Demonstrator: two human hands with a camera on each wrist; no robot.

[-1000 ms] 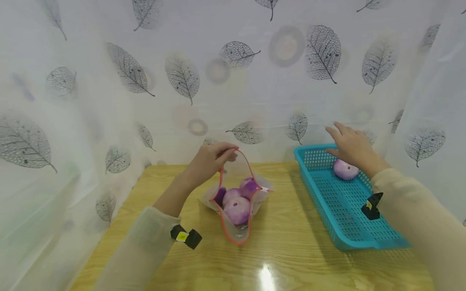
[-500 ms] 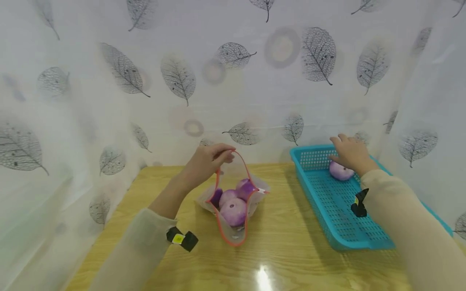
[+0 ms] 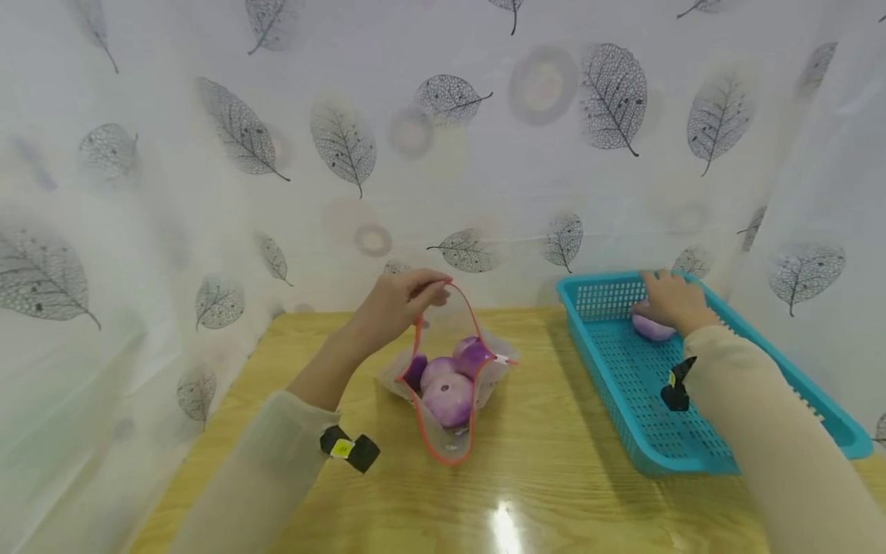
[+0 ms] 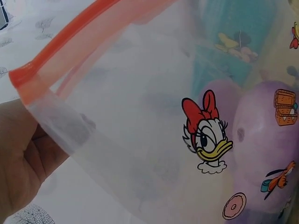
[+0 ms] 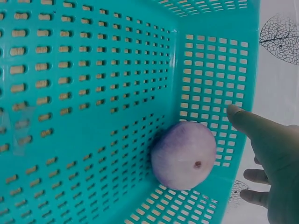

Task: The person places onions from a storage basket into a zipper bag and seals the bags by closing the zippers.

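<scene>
One purple round vegetable (image 3: 652, 329) lies in the far end of the turquoise basket (image 3: 633, 385), partly covered in the head view by the right hand (image 3: 674, 298). That hand has come down over it; a second ago it hovered higher. In the right wrist view its visible digits are spread, apart from the vegetable; the head view hides any contact. The left hand (image 3: 401, 298) stays where it was, thumb and fingers pinching the orange-red rim of the clear bag (image 3: 443, 440). Four more vegetables (image 3: 448, 400) show in the bag, as before. The basket's side wall stands between bag and lone vegetable. Two black wrist mounts (image 3: 351, 448), a wooden table (image 3: 554, 431) and a leaf-patterned curtain (image 3: 498, 181) surround the work.
</scene>
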